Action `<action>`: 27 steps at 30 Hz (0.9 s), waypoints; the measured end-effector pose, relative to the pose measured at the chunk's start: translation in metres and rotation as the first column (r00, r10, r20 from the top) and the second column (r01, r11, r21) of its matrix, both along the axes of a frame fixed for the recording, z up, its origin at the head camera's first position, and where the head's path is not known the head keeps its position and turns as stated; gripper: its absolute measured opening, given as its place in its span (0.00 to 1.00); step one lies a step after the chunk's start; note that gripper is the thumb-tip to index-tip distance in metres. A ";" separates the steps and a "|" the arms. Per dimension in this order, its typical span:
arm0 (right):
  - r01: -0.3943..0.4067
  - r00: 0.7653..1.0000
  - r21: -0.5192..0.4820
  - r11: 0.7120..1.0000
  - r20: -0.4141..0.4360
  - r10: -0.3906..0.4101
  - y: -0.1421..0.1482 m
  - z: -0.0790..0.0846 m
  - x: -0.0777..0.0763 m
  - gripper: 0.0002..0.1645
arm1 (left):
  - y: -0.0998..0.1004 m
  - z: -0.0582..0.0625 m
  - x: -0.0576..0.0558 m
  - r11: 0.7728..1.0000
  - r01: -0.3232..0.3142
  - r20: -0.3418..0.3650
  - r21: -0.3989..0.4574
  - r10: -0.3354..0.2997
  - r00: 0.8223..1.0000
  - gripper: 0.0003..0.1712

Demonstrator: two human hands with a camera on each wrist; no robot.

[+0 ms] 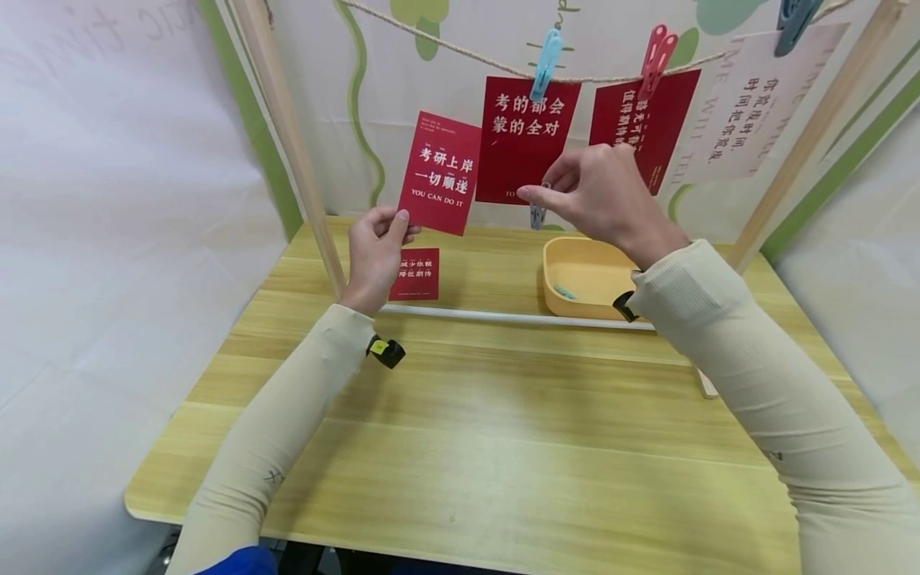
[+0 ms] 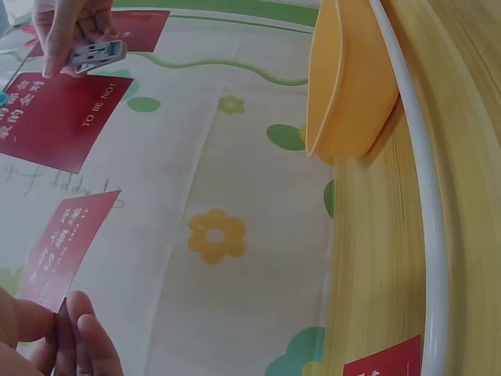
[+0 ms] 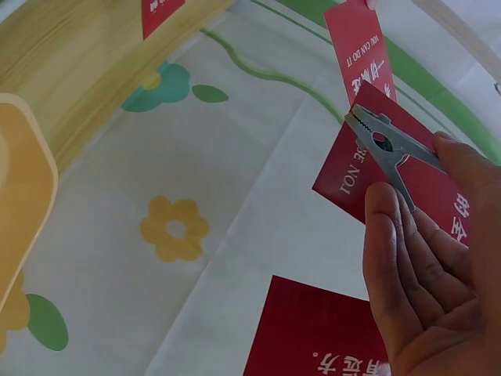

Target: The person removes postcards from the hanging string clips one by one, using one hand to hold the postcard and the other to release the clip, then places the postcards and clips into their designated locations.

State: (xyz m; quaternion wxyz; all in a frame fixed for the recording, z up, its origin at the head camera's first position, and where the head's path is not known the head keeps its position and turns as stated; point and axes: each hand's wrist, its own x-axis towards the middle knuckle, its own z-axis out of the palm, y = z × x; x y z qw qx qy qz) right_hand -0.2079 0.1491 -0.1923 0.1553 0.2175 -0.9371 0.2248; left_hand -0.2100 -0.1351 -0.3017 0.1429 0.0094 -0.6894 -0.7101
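My left hand pinches a red card with white lettering by its lower left corner, raised below the rope's left part. A grey clothespin is between the thumb and fingers of my right hand, its jaws pointing away from the palm. In the head view the right hand overlaps a hanging red card, which a light blue clothespin fixes to the rope. Farther right, a pink clothespin holds another red card.
A dark blue-grey clothespin holds a pale card at the right. Below stands a yellow tray with a small bluish clothespin inside. A red card lies near the white bar. Wooden posts flank the rope.
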 end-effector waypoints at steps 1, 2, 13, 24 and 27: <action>0.002 1.000 0.001 1.000 0.001 -0.002 0.001 -0.001 0.000 0.29 | 0.000 -0.001 0.000 1.000 0.001 0.000 0.000 -0.001 1.000 0.16; 0.003 1.000 0.003 1.000 -0.001 -0.003 0.002 -0.002 0.000 0.29 | 0.000 -0.001 0.000 1.000 0.003 0.002 0.000 -0.003 1.000 0.16; 0.027 0.999 0.020 0.999 0.021 -0.028 0.011 -0.015 -0.002 0.28 | 0.001 -0.006 0.000 1.000 0.022 0.008 -0.011 -0.022 1.000 0.17; 0.038 0.998 0.016 0.999 0.059 -0.039 0.016 -0.024 -0.004 0.26 | 0.002 -0.012 0.000 0.999 0.035 0.040 -0.025 -0.034 0.999 0.16; 0.044 0.996 0.011 0.999 0.076 -0.045 0.017 -0.026 -0.005 0.28 | 0.001 -0.013 -0.001 0.999 0.038 0.044 -0.023 -0.037 0.998 0.16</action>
